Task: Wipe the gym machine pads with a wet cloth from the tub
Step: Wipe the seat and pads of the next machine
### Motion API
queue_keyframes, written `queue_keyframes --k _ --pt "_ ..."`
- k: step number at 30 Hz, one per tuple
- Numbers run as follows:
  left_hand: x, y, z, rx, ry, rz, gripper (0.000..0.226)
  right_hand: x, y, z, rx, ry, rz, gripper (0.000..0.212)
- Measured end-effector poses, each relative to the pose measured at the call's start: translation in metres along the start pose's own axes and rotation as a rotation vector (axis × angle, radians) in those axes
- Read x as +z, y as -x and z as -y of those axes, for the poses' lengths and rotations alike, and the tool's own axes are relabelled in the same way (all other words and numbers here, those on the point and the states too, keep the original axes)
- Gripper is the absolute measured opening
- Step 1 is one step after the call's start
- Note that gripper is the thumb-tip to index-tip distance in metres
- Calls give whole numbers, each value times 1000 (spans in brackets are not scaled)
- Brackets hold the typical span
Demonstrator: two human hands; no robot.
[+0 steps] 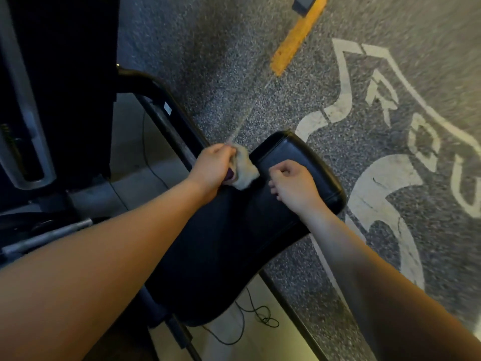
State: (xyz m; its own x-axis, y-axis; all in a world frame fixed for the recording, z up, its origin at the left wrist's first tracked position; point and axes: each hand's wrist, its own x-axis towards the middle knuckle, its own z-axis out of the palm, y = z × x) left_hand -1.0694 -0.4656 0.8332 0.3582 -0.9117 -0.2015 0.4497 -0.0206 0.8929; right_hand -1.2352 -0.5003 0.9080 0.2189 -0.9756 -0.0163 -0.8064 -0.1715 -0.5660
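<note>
A long black padded seat (234,243) of the gym machine runs from the lower middle up to the right of centre. My left hand (212,166) grips a bunched pale cloth (244,169) at the pad's upper left edge. My right hand (292,185) rests on the top of the pad near its far end, fingers curled in loosely, holding nothing. The tub is out of view.
The machine's black frame tube (161,100) and dark upright column (59,74) stand to the left. Speckled grey rubber floor with white painted markings (374,194) lies to the right. A yellow bar (296,37) lies at the top. A thin black cable (257,316) trails below the pad.
</note>
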Motion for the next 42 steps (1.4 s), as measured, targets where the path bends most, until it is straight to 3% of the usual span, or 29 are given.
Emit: queue_keyframes --k 4,8,10,14,18,23,31,33,35,38,42 --pt "40 -29 -25 275 -189 61 30 -25 -18 -5 -299 398 -147 8" --pt "81 -58 -9 456 -638 328 52 -20 -26 -13 -604 727 -299 14" --pt "86 -68 -1 408 -677 433 55 -17 -30 -17 -587 753 -411 17" --pt "78 -85 3 405 -453 533 52 -18 -39 -22 -456 791 -525 29" --pt "80 -87 14 501 -673 369 53 -12 -44 -22 -369 834 -535 46" --pt "68 -78 35 575 -703 215 52 -8 -47 -24 -354 934 -503 52" --pt "7 -48 73 175 -873 106 48 -4 -47 -27 -358 1018 -513 50" --pt "21 -53 55 225 -841 44 39 -4 -47 -27 -358 1027 -510 52" --pt "50 -61 27 388 -752 19 34 -4 -47 -27 -354 1040 -510 54" --pt "80 -72 6 529 -747 137 42 -3 -48 -27 -355 1046 -517 55" --pt "57 -75 37 453 -806 150 49 -4 -49 -30 -370 1065 -526 57"
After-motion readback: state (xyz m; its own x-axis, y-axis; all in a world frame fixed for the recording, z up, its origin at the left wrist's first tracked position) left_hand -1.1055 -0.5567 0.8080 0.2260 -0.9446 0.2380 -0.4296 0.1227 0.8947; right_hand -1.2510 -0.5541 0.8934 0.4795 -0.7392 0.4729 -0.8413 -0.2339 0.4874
